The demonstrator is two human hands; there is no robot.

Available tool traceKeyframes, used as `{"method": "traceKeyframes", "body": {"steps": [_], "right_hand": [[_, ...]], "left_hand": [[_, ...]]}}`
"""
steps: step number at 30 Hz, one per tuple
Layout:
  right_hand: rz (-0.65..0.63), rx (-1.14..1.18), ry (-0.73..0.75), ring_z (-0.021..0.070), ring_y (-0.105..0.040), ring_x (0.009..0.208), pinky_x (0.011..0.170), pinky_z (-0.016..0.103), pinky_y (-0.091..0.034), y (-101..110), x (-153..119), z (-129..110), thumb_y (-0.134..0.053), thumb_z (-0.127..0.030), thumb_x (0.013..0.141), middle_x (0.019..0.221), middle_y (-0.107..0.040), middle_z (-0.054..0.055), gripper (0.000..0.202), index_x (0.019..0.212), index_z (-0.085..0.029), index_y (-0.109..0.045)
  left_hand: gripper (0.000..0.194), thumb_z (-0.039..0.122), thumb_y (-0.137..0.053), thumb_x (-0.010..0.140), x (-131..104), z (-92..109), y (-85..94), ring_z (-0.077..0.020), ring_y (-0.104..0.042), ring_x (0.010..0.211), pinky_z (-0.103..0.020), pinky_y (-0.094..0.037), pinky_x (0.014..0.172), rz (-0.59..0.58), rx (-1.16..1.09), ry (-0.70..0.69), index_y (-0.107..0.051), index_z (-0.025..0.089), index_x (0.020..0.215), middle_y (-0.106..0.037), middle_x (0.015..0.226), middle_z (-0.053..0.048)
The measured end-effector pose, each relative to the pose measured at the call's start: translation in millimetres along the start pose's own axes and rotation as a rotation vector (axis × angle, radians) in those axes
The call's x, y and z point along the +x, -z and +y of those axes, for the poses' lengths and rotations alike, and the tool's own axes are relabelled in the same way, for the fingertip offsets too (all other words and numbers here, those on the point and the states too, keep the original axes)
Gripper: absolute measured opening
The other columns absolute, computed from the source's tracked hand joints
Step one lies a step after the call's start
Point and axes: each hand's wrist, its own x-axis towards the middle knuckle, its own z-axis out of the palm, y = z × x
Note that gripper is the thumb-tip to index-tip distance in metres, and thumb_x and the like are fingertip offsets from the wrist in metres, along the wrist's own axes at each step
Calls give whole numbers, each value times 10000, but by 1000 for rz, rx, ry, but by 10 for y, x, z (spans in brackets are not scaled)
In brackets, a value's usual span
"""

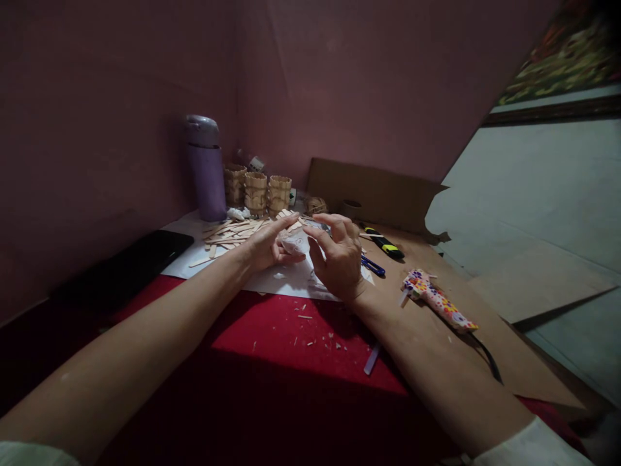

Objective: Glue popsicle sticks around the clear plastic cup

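Note:
My left hand [268, 244] is wrapped round a small clear plastic cup [294, 242], which lies tilted in its fingers. Short pieces of wooden craft stick [290, 221] show along the cup's upper side. Just right of the cup is my right hand [337, 255], its fingers bent and apart, the tips close to the cup; whether they touch it I cannot tell. Behind my left hand, loose craft sticks [228, 234] lie piled on a white sheet [272, 283]. My right hand partly hides what lies beyond it.
A purple bottle [208, 175] and several stick-covered cups [255, 193] stand at the back. To the right, a yellow-black cutter [385, 243], a blue cutter [372, 265] and a flower-patterned glue gun [439, 301] lie on cardboard [504, 353]. Scraps dot the red cloth [272, 336].

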Motion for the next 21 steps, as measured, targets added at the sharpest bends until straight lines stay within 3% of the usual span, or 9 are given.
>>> {"method": "traceKeyframes", "body": {"steps": [4,13,15,18,21], "right_hand": [[-33,19,-7,273,-580,1158,1007,468,-492,0,2,3,-565,-184,971,1213,-689,118,212,1080,-212,-745],[34,142,-88,269,-622,1133,1002,481,-528,63,37,-27,-547,-177,966,1184,-704,107,216,1068,-231,-730],[54,205,-195,275,-632,1132,1009,495,-522,69,106,-12,-551,-204,958,1164,-710,113,192,1037,-226,-725],[47,399,-472,258,-665,1058,947,461,-546,115,295,98,-575,-257,926,1088,-725,120,162,981,-197,-714],[-90,627,-784,201,-676,887,807,375,-562,320,485,334,-611,-306,878,970,-744,82,180,961,-181,-711]], "left_hand": [[214,351,-699,910,-9,5,-11,-160,-655,551,-310,-599,529,7,-5,3,-645,166,1004,-683,766,-35],[212,342,-668,936,-5,34,-6,-160,-659,573,-291,-587,542,7,-108,59,-653,135,979,-696,762,-44],[207,333,-645,950,-28,54,-27,-161,-658,585,-306,-595,561,29,-121,69,-658,131,990,-704,783,-51],[199,331,-633,957,-65,74,-69,-161,-647,591,-325,-606,589,51,-112,72,-662,136,980,-701,784,-46],[180,319,-642,949,-91,79,-108,-160,-631,566,-329,-604,571,58,-90,75,-645,142,916,-679,743,-35]]}}
